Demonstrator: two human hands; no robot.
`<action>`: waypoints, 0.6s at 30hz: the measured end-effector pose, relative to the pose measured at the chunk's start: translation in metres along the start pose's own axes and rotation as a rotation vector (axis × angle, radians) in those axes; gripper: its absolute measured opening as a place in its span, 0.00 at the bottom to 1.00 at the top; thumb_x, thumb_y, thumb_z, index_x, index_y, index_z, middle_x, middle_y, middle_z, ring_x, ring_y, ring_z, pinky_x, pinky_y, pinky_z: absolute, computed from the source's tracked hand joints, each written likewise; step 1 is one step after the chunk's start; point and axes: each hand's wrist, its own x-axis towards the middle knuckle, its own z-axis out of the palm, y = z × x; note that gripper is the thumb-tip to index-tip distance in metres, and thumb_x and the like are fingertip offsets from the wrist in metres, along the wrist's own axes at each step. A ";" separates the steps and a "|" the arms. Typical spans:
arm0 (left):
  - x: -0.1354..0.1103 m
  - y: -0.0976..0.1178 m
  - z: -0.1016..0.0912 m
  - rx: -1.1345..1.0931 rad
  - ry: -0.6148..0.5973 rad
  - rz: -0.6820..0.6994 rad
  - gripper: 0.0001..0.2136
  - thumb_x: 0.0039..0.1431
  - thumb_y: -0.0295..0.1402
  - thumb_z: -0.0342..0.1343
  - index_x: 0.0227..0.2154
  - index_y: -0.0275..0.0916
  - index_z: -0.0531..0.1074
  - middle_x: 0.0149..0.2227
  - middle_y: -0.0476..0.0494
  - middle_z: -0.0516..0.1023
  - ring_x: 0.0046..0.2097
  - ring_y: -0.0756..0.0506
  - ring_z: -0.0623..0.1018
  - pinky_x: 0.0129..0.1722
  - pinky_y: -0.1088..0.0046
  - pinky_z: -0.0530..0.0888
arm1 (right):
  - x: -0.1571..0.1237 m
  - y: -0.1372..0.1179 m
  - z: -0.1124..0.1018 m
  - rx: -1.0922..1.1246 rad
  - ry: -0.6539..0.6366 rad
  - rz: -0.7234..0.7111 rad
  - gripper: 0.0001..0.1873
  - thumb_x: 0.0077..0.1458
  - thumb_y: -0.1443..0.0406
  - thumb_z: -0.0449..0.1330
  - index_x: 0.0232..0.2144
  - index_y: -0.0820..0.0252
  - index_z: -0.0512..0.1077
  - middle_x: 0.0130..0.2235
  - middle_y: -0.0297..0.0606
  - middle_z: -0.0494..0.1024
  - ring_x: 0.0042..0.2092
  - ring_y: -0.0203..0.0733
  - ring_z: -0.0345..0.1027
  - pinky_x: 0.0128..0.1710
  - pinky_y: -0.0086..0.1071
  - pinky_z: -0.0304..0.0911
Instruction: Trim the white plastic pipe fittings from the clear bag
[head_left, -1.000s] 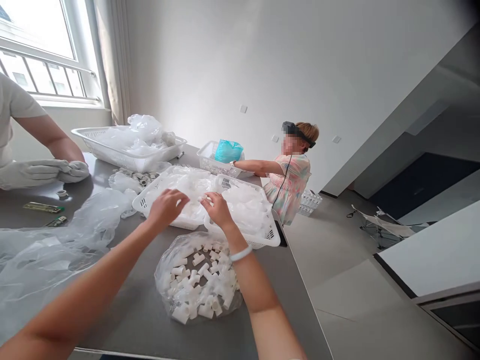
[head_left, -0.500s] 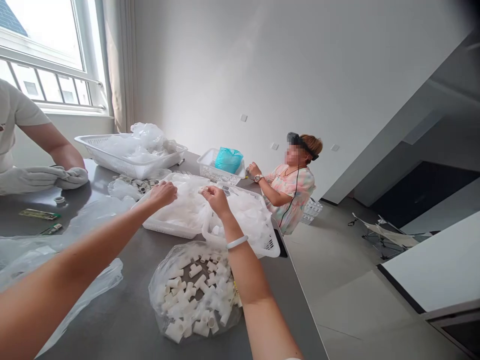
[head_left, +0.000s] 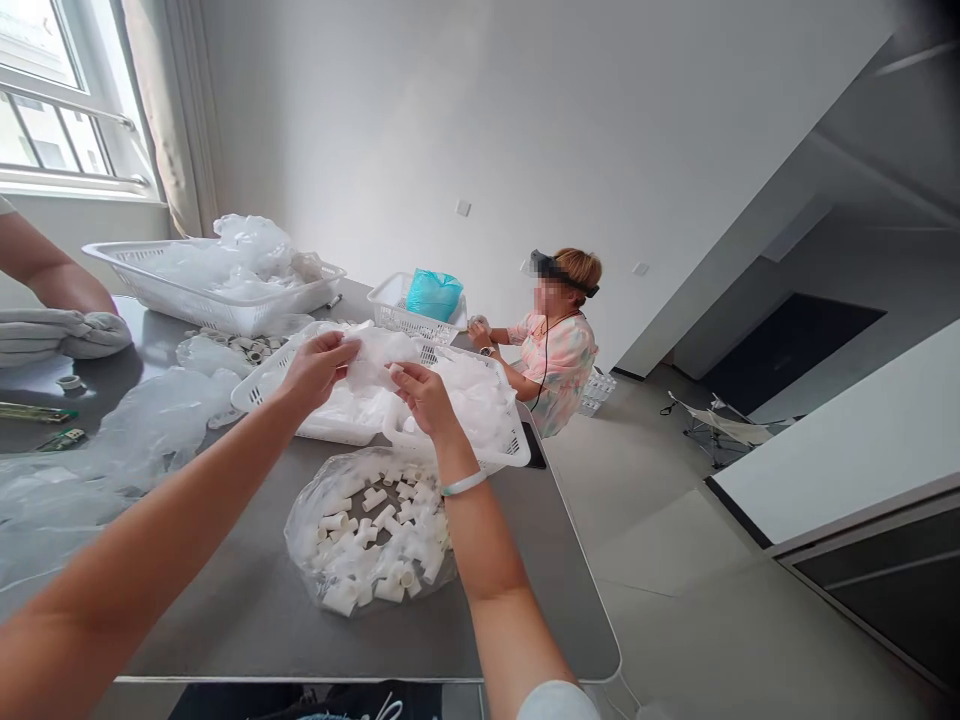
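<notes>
My left hand (head_left: 319,366) and my right hand (head_left: 421,396) are both closed on a small clear plastic bag (head_left: 373,353), held stretched between them above a white slotted basket (head_left: 259,385) full of more such bags. My right wrist wears a white bangle. On the grey table (head_left: 247,610) below my hands lies an open clear bag of white pipe fittings (head_left: 371,543), most of them tee-shaped.
A second basket of plastic bags (head_left: 150,285) stands at the back left, a small basket holding a teal bag (head_left: 433,296) behind. Loose plastic sheets (head_left: 90,470) cover the left. A co-worker's gloved hands (head_left: 64,333) rest at left; another person (head_left: 551,345) sits at the far end.
Both my hands have risen from the basket, lifting a clear bag and pulling it taut between them. The view has swung slightly to the right.
</notes>
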 end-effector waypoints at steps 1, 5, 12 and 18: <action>-0.011 -0.002 0.001 -0.089 0.029 -0.048 0.14 0.45 0.33 0.70 0.24 0.36 0.69 0.23 0.51 0.73 0.26 0.51 0.73 0.28 0.76 0.73 | -0.014 0.001 -0.006 0.033 0.029 -0.006 0.21 0.39 0.51 0.72 0.34 0.57 0.80 0.38 0.36 0.83 0.45 0.45 0.76 0.48 0.40 0.72; -0.047 -0.011 -0.001 -0.364 0.088 -0.208 0.11 0.43 0.28 0.68 0.22 0.39 0.68 0.24 0.51 0.75 0.29 0.50 0.76 0.32 0.74 0.77 | -0.074 0.007 -0.035 0.249 0.121 0.037 0.20 0.36 0.53 0.76 0.30 0.57 0.80 0.35 0.33 0.82 0.42 0.43 0.77 0.51 0.42 0.74; -0.069 -0.011 -0.004 0.111 -0.548 -0.265 0.08 0.51 0.41 0.65 0.29 0.42 0.79 0.25 0.48 0.78 0.25 0.46 0.76 0.24 0.72 0.72 | -0.140 0.015 -0.071 0.254 0.288 0.011 0.19 0.36 0.52 0.76 0.29 0.53 0.80 0.35 0.32 0.82 0.41 0.43 0.75 0.52 0.43 0.73; -0.090 0.012 0.004 0.949 -1.201 0.175 0.12 0.57 0.41 0.59 0.21 0.42 0.75 0.27 0.49 0.80 0.30 0.46 0.79 0.34 0.73 0.73 | -0.175 0.014 -0.086 -0.090 0.181 0.045 0.18 0.41 0.49 0.73 0.32 0.54 0.82 0.37 0.35 0.79 0.44 0.43 0.73 0.48 0.36 0.69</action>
